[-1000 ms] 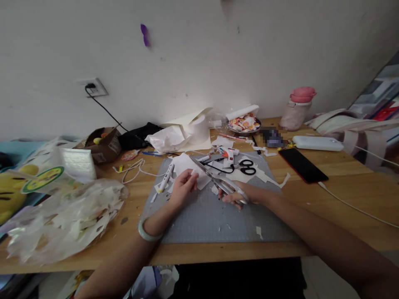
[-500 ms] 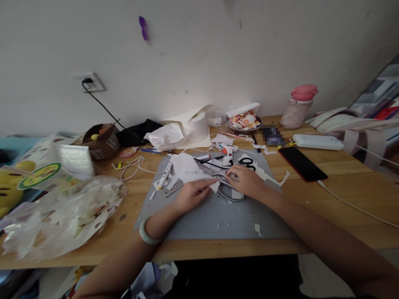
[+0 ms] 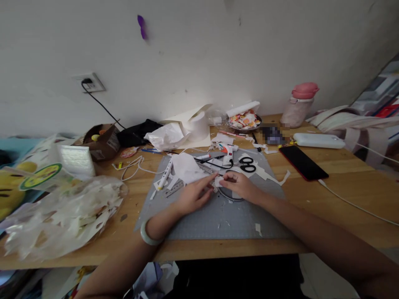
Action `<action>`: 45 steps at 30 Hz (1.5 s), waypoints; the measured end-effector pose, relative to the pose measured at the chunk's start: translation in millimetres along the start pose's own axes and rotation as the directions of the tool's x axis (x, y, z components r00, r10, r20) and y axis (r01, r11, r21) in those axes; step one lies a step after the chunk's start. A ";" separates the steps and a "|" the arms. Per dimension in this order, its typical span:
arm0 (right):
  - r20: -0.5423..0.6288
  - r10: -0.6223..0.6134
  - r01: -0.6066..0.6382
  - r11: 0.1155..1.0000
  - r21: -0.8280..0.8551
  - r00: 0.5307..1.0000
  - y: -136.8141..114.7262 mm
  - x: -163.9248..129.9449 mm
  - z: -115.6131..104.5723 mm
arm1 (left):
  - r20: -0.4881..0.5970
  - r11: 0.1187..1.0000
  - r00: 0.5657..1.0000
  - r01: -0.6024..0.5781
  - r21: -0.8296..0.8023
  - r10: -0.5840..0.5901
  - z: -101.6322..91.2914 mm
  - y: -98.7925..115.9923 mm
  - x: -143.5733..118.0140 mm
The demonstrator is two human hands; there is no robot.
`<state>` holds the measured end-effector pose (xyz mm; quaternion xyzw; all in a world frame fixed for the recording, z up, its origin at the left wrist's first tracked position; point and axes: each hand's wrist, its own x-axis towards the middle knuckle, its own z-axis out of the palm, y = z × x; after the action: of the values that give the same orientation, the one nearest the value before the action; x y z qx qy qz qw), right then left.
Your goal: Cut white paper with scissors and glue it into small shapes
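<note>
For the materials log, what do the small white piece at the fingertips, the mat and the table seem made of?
Small white piece: probably paper, matte, as it looks thin and shows no shine; card is possible. Mat: likely plastic, smooth grey with a faint grid. Table: wood or wood-look laminate, satin, with visible brown grain.

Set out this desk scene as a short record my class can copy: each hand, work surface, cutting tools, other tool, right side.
Left hand: fingers extended toward white paper piece; contact unclear
Right hand: pinching the white paper piece
Work surface: grey cutting mat on wooden table
Cutting tools: metal scissors, black-handled scissors
Other tool: glue gun
Right side: phone, pink-lidded bottle
</note>
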<state>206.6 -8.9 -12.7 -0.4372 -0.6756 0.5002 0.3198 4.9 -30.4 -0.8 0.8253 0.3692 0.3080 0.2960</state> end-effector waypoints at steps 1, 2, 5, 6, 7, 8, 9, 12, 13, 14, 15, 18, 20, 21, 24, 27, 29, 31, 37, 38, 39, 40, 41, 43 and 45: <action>0.000 0.005 -0.005 1.000 -0.005 1.000 -0.7 -0.2 0.1 | -0.035 1.000 0.999 0.019 -0.020 -0.020 0.2 -0.5 0.4; 0.004 0.010 -0.010 1.000 -0.008 1.000 -1.3 -0.5 0.3 | -0.065 0.998 0.997 0.038 -0.041 -0.040 0.4 -0.9 1.0; 0.015 0.018 -0.017 1.000 -0.008 1.000 -2.6 -1.0 1.4 | -0.104 0.991 0.990 0.089 -0.099 -0.100 0.6 -1.6 3.0; 0.014 0.018 -0.018 1.000 -0.009 1.000 -2.6 -1.1 1.8 | -0.104 0.988 0.988 0.103 -0.111 -0.115 0.6 -1.5 3.4; 0.013 0.018 -0.017 1.000 -0.011 1.000 -2.4 -1.3 2.2 | -0.101 0.986 0.987 0.116 -0.117 -0.128 0.6 -1.5 3.6; 0.012 0.015 -0.015 1.000 -0.015 1.000 -2.0 -1.6 2.5 | -0.095 0.985 0.986 0.125 -0.117 -0.136 0.6 -1.3 3.6; 0.011 0.010 -0.010 1.000 -0.019 1.000 -1.6 -1.9 2.9 | -0.092 0.986 0.986 0.128 -0.111 -0.138 0.6 -1.1 3.5; 0.018 -0.011 0.011 1.000 -0.022 1.000 0.3 -2.9 3.8 | -0.076 0.991 0.992 0.095 -0.095 -0.102 1.4 -0.4 2.9; 0.020 -0.015 0.016 1.000 -0.020 1.000 0.8 -3.2 4.1 | -0.065 0.993 0.994 0.076 -0.093 -0.082 1.8 -0.1 2.8; 0.019 -0.020 0.020 1.000 -0.020 1.000 1.3 -3.3 4.3 | -0.055 0.994 0.996 0.060 -0.089 -0.065 2.2 0.3 2.8; 0.015 -0.024 0.025 0.999 -0.024 1.000 1.6 -3.4 4.5 | -0.044 0.995 0.997 0.052 -0.084 -0.055 2.8 0.6 2.8; -0.014 -0.045 0.044 0.997 -0.069 0.999 1.5 -3.3 4.9 | -0.034 0.996 0.997 0.071 -0.053 -0.073 4.9 1.2 3.0; -0.032 -0.073 0.068 0.991 -0.115 0.997 1.1 -3.5 5.7 | -0.040 0.994 0.994 0.103 -0.036 -0.104 6.6 1.0 3.1; -0.035 -0.087 0.081 0.988 -0.134 0.996 1.0 -3.7 6.3 | -0.040 0.992 0.991 0.123 -0.030 -0.124 7.4 0.7 3.2; -0.024 -0.124 0.119 0.981 -0.153 0.992 1.3 -4.8 9.3 | -0.045 0.981 0.980 0.192 -0.023 -0.193 9.2 -0.9 4.0; -0.006 -0.176 0.173 0.972 -0.161 0.984 1.9 -5.9 12.3 | -0.054 0.968 0.967 0.248 -0.035 -0.250 9.6 -2.5 5.2; 0.019 -0.212 0.212 0.961 -0.177 0.977 1.6 -6.3 13.1 | -0.055 0.961 0.960 0.270 -0.053 -0.273 9.3 -3.0 6.0; 0.042 -0.227 0.231 0.954 -0.192 0.973 1.0 -6.5 13.1 | -0.051 0.956 0.956 0.285 -0.069 -0.289 9.0 -2.6 6.6; 0.031 -0.231 0.232 0.943 -0.240 0.972 3.5 -5.8 14.0 | -0.037 0.960 0.961 0.272 -0.070 -0.275 9.5 0.2 7.2; 0.033 -0.232 0.233 0.942 -0.242 0.972 4.5 -5.6 14.4 | -0.034 0.962 0.963 0.266 -0.065 -0.268 9.6 0.6 7.2; 0.033 -0.231 0.233 0.942 -0.240 0.972 5.4 -5.4 14.6 | -0.031 0.964 0.964 0.260 -0.060 -0.263 9.7 0.8 7.2; 0.031 -0.231 0.232 0.944 -0.237 0.972 6.0 -5.3 14.8 | -0.028 0.965 0.966 0.255 -0.056 -0.257 9.6 1.1 7.3; 0.026 -0.232 0.231 0.945 -0.233 0.972 6.2 -5.3 14.7 | -0.028 0.967 0.967 0.251 -0.052 -0.253 9.5 1.2 7.3; 0.024 -0.230 0.229 0.945 -0.233 0.973 5.5 -5.7 14.4 | -0.026 0.967 0.968 0.249 -0.047 -0.250 9.1 1.4 7.5; 0.026 -0.226 0.225 0.943 -0.245 0.974 3.7 -6.6 14.2 | -0.019 0.966 0.967 0.253 -0.051 -0.255 8.7 1.2 7.7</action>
<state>198.0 -20.1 -20.3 -0.3939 -0.7777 0.3719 0.3188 15.9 -27.2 -3.2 0.7599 0.4681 0.2868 0.3481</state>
